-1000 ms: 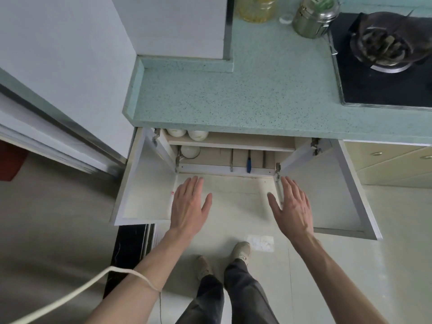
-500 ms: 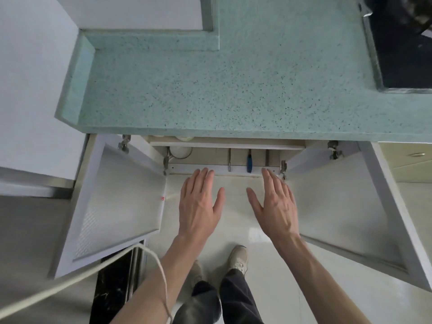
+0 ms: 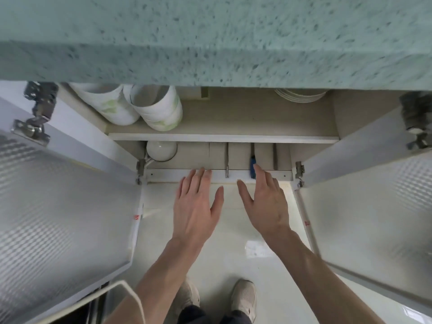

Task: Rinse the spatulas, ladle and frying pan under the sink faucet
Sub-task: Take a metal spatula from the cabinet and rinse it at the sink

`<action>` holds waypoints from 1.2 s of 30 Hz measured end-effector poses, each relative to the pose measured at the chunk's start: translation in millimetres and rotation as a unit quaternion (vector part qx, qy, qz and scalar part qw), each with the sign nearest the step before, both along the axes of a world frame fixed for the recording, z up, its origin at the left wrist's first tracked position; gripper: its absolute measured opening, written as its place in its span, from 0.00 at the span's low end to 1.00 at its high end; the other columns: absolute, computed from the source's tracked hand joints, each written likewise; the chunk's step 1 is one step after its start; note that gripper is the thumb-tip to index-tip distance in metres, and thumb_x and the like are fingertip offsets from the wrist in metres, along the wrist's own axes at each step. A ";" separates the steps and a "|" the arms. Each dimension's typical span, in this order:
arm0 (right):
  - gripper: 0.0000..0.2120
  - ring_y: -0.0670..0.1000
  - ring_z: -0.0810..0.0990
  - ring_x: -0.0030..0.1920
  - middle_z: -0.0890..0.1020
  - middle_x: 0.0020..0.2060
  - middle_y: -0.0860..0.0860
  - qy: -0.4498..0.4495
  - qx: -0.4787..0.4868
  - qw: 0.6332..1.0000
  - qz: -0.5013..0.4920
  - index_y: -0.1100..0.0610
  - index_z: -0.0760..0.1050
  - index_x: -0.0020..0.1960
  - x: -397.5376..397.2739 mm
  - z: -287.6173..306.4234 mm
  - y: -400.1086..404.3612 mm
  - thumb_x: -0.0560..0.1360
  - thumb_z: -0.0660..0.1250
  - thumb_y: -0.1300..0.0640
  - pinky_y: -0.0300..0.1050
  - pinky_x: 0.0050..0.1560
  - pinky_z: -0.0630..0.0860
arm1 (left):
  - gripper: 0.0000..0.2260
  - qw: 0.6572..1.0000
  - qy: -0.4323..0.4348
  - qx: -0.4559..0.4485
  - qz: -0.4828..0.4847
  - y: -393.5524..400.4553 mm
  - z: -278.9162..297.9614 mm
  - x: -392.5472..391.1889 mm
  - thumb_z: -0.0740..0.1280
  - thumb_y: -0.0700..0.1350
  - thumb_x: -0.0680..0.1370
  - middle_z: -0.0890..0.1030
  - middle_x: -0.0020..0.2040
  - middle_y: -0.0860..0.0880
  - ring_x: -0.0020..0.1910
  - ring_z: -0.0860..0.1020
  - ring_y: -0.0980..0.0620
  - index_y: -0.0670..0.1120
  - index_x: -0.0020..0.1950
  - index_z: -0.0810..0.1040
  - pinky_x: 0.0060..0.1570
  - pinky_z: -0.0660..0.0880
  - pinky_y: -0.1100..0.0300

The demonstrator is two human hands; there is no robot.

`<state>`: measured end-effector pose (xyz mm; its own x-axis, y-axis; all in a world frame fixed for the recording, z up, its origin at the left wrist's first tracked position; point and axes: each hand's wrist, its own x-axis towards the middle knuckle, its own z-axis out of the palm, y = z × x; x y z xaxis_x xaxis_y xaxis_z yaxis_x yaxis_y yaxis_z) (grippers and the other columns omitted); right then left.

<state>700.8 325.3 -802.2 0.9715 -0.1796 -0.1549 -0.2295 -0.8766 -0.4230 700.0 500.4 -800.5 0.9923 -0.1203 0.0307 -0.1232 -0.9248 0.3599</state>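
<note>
Both hands reach toward the open cabinet, left hand and right hand with fingers spread wide, holding nothing. Just beyond the right fingertips stands a blue-handled utensil (blade hidden); speckled green tabletop overhangs above.

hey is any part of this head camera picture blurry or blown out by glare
In the head view, the countertop at the top is smeared by blur; the open cabinet doors bow outward from wide-angle distortion; a bright glare patch sits on the floor; both hands look fairly sharp.
</note>
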 end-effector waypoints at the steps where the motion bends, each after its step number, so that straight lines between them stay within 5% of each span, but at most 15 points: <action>1: 0.30 0.58 0.77 0.65 0.78 0.67 0.55 0.007 0.008 1.000 -0.008 0.57 0.64 0.78 5.4 -17.2 1.3 0.84 0.59 0.40 0.55 0.64 0.76 | 0.23 1.000 0.002 0.000 -0.003 0.3 -16.7 4.2 0.55 0.56 0.85 0.74 0.73 0.46 0.75 0.68 0.45 0.44 0.74 0.70 0.74 0.66 0.46; 12: 0.28 0.57 0.77 0.66 0.77 0.69 0.56 0.089 0.182 0.973 -0.113 0.56 0.65 0.78 94.0 -218.7 10.3 0.83 0.63 0.44 0.51 0.64 0.76 | 0.24 1.000 -0.010 0.016 -0.003 14.8 -189.5 44.3 0.54 0.57 0.85 0.78 0.70 0.45 0.72 0.72 0.44 0.43 0.72 0.74 0.71 0.70 0.47; 19: 0.25 0.59 0.79 0.64 0.79 0.66 0.58 0.111 0.202 0.964 -0.133 0.57 0.62 0.77 144.8 -307.9 21.6 0.84 0.64 0.51 0.52 0.63 0.77 | 0.26 1.000 -0.016 0.011 -0.020 12.0 -254.4 74.9 0.52 0.59 0.84 0.77 0.69 0.47 0.72 0.72 0.45 0.44 0.72 0.73 0.71 0.69 0.49; 24: 0.21 0.60 0.81 0.59 0.81 0.60 0.58 0.099 0.255 0.939 -0.206 0.56 0.65 0.73 176.8 -330.6 33.7 0.83 0.65 0.55 0.55 0.59 0.80 | 0.25 0.998 -0.034 0.026 -0.035 19.8 -270.7 95.8 0.52 0.59 0.84 0.78 0.68 0.47 0.71 0.73 0.45 0.45 0.71 0.74 0.70 0.72 0.48; 27: 0.16 0.58 0.80 0.53 0.80 0.53 0.55 0.092 0.274 0.928 -0.234 0.58 0.72 0.67 180.7 -334.7 37.8 0.84 0.61 0.50 0.59 0.56 0.82 | 0.25 0.998 -0.042 0.024 -0.030 21.5 -272.4 99.4 0.52 0.58 0.84 0.79 0.67 0.47 0.70 0.74 0.45 0.44 0.70 0.75 0.68 0.73 0.48; 30: 0.17 0.57 0.79 0.53 0.81 0.54 0.56 0.043 0.281 0.925 -0.254 0.61 0.74 0.66 169.9 -323.8 37.9 0.86 0.55 0.52 0.50 0.52 0.76 | 0.24 0.999 -0.031 0.009 -0.013 21.7 -265.2 92.1 0.53 0.58 0.83 0.81 0.64 0.47 0.68 0.76 0.45 0.44 0.68 0.76 0.67 0.74 0.49; 36: 0.15 0.57 0.80 0.49 0.82 0.51 0.54 0.065 0.282 0.922 -0.257 0.58 0.81 0.58 106.7 -268.9 26.4 0.84 0.57 0.56 0.49 0.49 0.77 | 0.23 0.984 0.120 -0.127 0.044 10.5 -210.0 47.8 0.53 0.57 0.85 0.77 0.69 0.51 0.71 0.70 0.50 0.48 0.75 0.71 0.70 0.68 0.54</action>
